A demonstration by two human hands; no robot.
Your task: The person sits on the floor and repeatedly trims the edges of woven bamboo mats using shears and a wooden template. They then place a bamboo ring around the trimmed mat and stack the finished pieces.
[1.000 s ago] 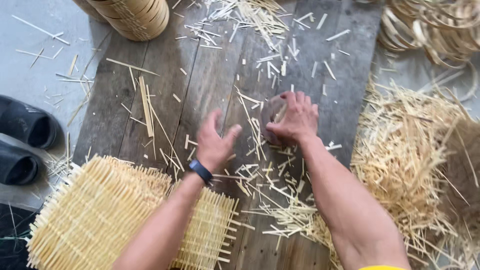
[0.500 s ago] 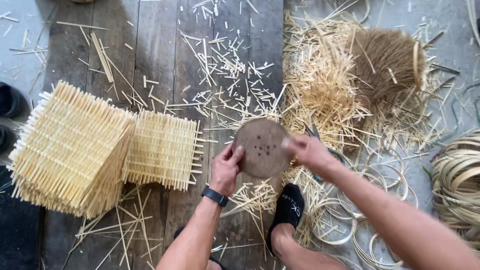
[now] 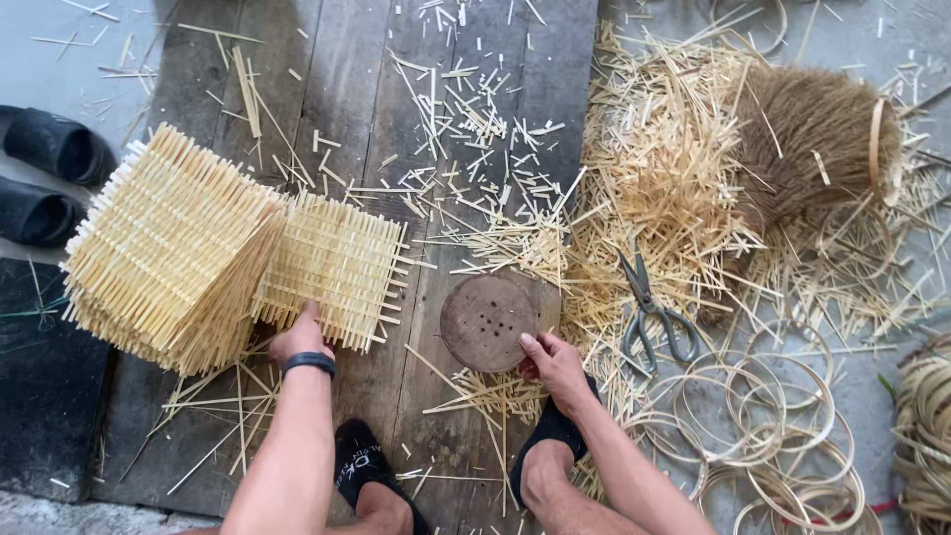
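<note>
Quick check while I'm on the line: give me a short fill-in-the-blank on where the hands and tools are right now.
1. The right hand grips the edge of the round brown wooden ____ with holes.
2. The left hand touches the flat woven bamboo ____ beside the stack.
3. The grey metal scissors lie to the ____ of the right hand.

Missing words: disc; mat; right

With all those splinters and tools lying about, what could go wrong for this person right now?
The scissors lie open on the straw beside the right hand, so a careless reach might meet the blades. Cut bamboo slivers litter the planks around feet in thin socks; one could prick through. The left hand is pressed against the spiky edge of a woven mat, where stick ends might scratch the fingers.
</note>
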